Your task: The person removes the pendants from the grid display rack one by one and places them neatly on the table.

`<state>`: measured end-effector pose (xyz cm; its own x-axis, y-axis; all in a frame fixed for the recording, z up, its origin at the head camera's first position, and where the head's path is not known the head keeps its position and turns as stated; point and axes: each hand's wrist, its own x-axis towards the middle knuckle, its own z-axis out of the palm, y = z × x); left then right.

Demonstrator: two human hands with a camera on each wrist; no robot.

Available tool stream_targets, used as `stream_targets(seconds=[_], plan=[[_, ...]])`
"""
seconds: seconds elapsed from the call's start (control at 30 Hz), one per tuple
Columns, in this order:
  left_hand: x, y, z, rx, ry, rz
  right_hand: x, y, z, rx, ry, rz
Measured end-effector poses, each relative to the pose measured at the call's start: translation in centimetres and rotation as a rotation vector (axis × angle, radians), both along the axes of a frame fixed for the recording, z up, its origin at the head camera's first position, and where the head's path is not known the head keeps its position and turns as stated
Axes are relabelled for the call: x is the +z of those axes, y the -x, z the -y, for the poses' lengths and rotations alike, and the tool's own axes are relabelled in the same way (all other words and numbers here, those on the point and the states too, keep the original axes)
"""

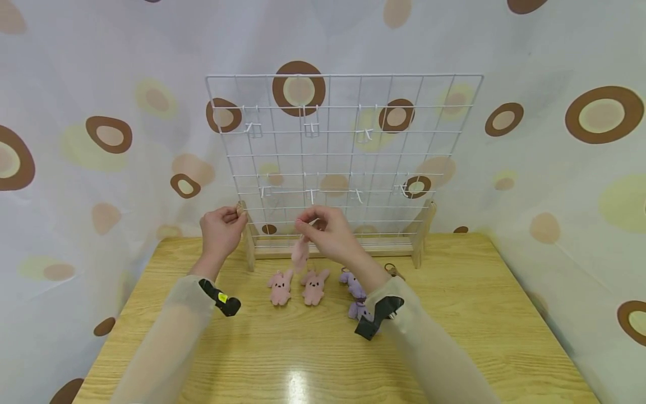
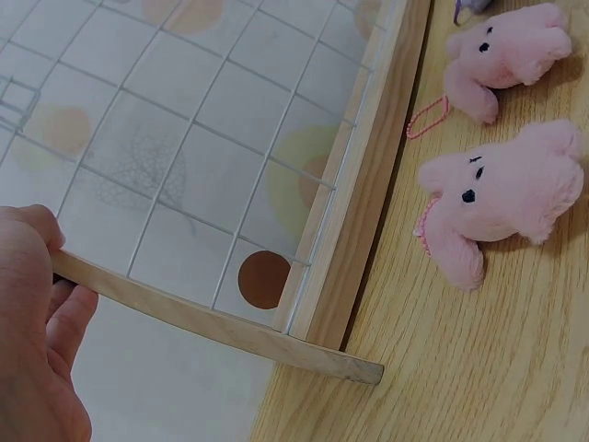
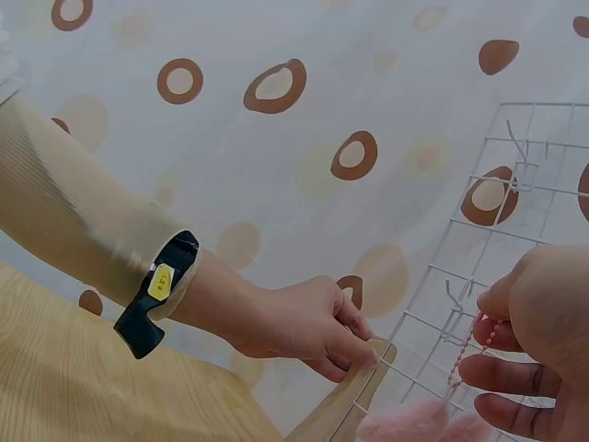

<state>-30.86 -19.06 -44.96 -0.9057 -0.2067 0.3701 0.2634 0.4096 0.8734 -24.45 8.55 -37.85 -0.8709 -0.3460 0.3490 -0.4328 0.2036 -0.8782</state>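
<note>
The right hand (image 1: 330, 233) pinches the pink beaded chain (image 3: 455, 366) of a fluffy pink toy (image 1: 300, 256); at nine o'clock, the left hand (image 1: 221, 231) grips a pale wooden upright (image 2: 221, 324).

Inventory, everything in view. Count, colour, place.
Pink plushes: 3, pink, two on table, one hanging below the right hand
Bead chains: 3, pink, on pink plushes
Purple plushes: at least 2, purple, on table, partly behind right forearm
Ring: 1, dark, right of purple plushes; tan piece by it unclear
Grid: 1, white, upright in stand
Hooks: 7, white, on grid, three above four
Stand: 1, pale wood, table's back
Table: 1, yellowish wood, below
Backdrop: white, spotted, behind
Cameras: 2, black, wrists
Sleeves: 2, cream, forearms
Left hand: 1, gripping stand's left upright
Right hand: 1, pinching a chain
</note>
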Motion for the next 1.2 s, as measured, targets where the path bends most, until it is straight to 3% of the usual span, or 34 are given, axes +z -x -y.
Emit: stream_targets(seconds=[0.53,1.2], plan=[[0.2,-0.1,-0.2,0.007,0.021,-0.003,-0.8,-1.5,-2.2,-0.016,-0.046,0.031],[0.1,-0.1,-0.1,0.008,0.012,-0.009,-3.0,-2.9,-4.5,-0.027,-0.101,0.066]])
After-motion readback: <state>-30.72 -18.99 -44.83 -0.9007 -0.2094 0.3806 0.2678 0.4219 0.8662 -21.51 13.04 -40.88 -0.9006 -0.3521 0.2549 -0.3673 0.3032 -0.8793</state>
